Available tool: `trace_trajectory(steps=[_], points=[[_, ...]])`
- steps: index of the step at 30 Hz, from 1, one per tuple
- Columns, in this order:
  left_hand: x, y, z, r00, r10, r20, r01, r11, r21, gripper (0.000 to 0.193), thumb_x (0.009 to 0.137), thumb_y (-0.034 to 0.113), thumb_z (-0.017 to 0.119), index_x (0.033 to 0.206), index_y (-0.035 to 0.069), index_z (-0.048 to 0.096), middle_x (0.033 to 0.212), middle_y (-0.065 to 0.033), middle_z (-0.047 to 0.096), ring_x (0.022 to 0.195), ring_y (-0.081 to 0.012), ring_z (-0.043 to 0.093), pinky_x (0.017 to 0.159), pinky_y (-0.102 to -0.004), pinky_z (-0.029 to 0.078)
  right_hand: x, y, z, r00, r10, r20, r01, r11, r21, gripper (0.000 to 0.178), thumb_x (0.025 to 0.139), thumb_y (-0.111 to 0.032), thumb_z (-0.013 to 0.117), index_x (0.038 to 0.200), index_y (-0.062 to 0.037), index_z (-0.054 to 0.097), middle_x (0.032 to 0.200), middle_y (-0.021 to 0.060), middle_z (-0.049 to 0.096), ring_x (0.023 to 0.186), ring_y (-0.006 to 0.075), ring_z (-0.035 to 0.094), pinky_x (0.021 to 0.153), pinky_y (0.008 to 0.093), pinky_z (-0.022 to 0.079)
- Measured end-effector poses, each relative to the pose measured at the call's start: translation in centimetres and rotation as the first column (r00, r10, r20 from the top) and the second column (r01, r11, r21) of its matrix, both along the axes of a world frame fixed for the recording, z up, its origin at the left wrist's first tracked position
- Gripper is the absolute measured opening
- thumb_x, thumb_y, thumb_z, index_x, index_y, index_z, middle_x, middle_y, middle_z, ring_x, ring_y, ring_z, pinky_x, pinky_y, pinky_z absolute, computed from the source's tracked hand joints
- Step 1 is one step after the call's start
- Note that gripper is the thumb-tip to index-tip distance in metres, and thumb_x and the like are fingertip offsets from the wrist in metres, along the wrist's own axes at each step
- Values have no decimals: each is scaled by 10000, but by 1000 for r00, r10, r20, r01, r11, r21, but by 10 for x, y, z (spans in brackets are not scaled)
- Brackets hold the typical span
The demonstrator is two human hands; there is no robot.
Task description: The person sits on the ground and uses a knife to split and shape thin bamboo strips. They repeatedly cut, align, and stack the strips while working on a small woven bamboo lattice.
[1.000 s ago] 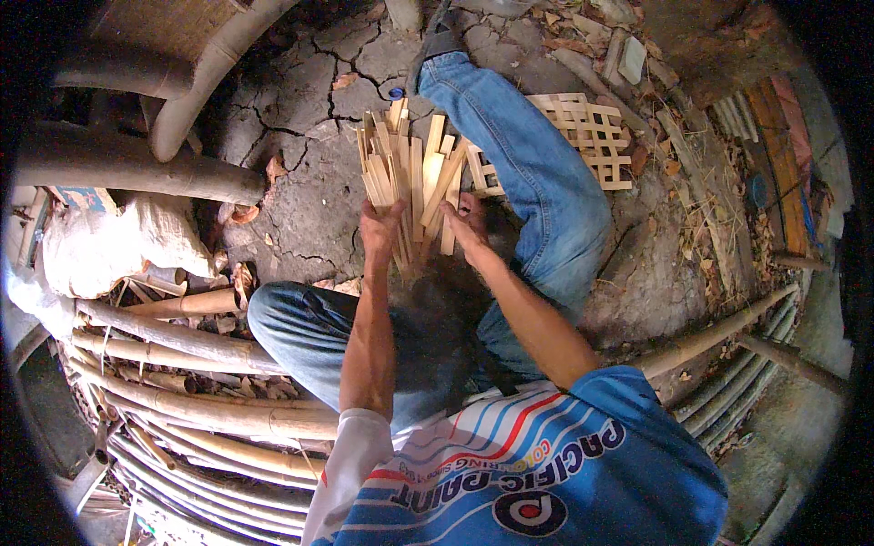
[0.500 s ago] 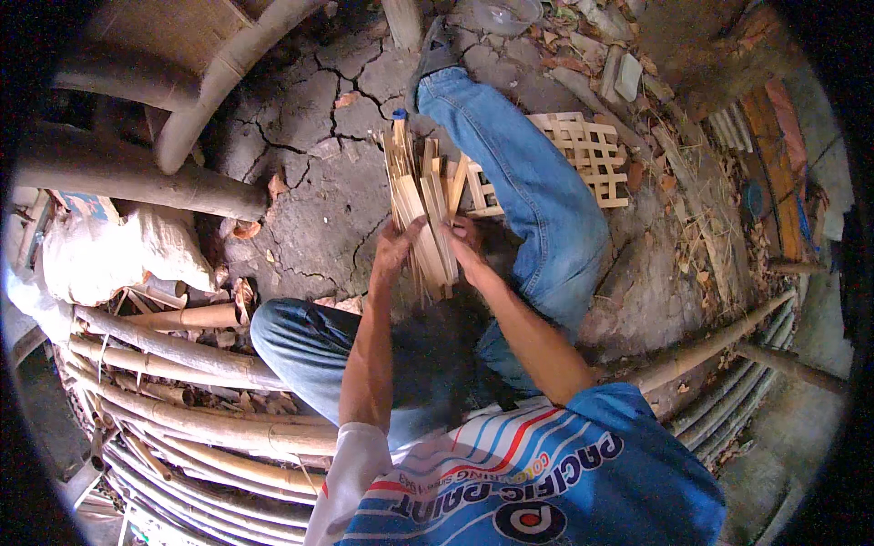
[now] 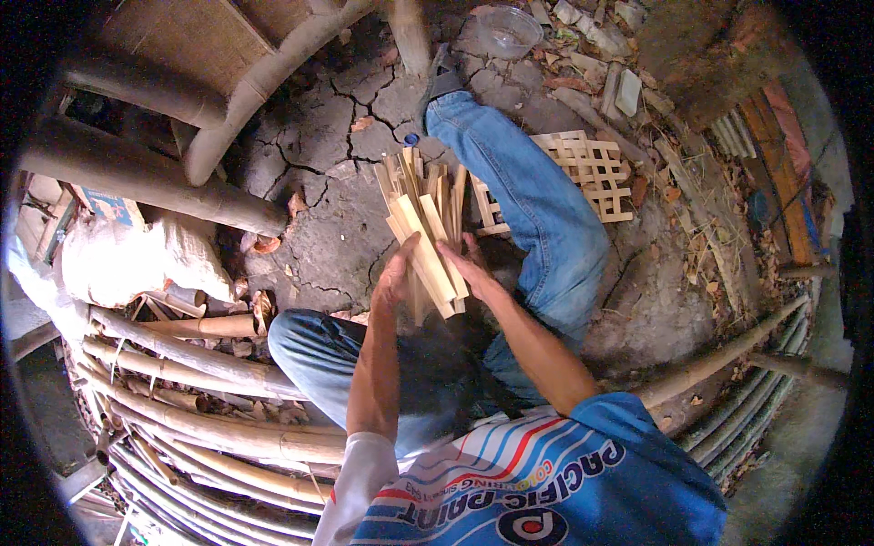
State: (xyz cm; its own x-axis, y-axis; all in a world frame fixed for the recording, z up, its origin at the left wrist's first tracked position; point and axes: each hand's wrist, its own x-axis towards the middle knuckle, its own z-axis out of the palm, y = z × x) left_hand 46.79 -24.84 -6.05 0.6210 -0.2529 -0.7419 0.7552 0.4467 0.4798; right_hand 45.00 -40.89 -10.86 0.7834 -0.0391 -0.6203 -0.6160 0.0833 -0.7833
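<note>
Between my two hands is a bundle of flat, pale bamboo strips (image 3: pixel 428 257), slanting away from me over the ground between my legs. My left hand (image 3: pixel 393 276) grips its left side, the thumb lying along the strips. From the right, my right hand (image 3: pixel 471 271) presses against the same bundle, fingers partly hidden behind it. More thin strips (image 3: pixel 401 173) spread at the far end, and I cannot tell which are held and which lie on the ground. A small blue ring-shaped piece (image 3: pixel 411 139) is just beyond them.
A woven bamboo lattice (image 3: pixel 596 173) lies partly under my outstretched right leg (image 3: pixel 519 173). Bamboo poles (image 3: pixel 218 428) run along the lower left, near a white sack (image 3: pixel 137 255). Thick bamboo framing (image 3: pixel 155 187) stands at upper left. A clear plastic bowl (image 3: pixel 510 35) sits far off on cracked earth.
The bundle has come slightly nearer to me and its strips have spread, with wide strips now showing on top. Both hands stay on it. The whole view has shifted a little.
</note>
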Motion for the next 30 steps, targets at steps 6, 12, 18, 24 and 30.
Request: trace_trajectory(steps=[6,12,18,24,30], points=[[-10,9,-37,999,-9,47,2,992,129,645,859,439,703,1322,40,499,1207,-133,614,1068,-266,609,917,-409,509,-1,-5,10,984,174,-33,-156,938,309,541,943,-310,636,1383,-66,437,1272,79,587,1152,196,572,978,362,470],[-21,0,0,982,-27,188,-1,989,148,635,866,321,740,1361,56,443,1240,-103,601,1072,-243,611,889,-405,529,3,-17,19,979,187,84,-204,850,486,405,932,-211,557,1304,-60,501,1242,90,583,1126,222,571,972,377,464],[-21,-10,30,895,-134,426,32,971,237,683,845,244,765,1399,63,408,1312,-97,560,1207,-237,521,1017,-393,436,6,-10,80,989,37,144,-95,902,422,665,858,-480,646,1326,-35,488,1200,109,599,1109,218,574,969,378,444],[-12,-8,42,786,-324,527,34,873,486,631,859,239,748,1375,32,450,1256,-94,596,1116,-204,582,959,-345,475,13,-12,107,905,84,417,-91,996,-3,860,724,-407,825,1373,-17,418,1289,143,525,1189,264,516,1008,394,420],[-12,13,26,658,-510,555,140,806,575,512,838,224,758,1265,25,555,1148,-81,653,1020,-196,624,871,-341,524,10,-26,81,799,354,485,-231,927,-296,1020,644,-401,885,1409,-16,330,1378,176,439,1265,321,445,1081,421,360]])
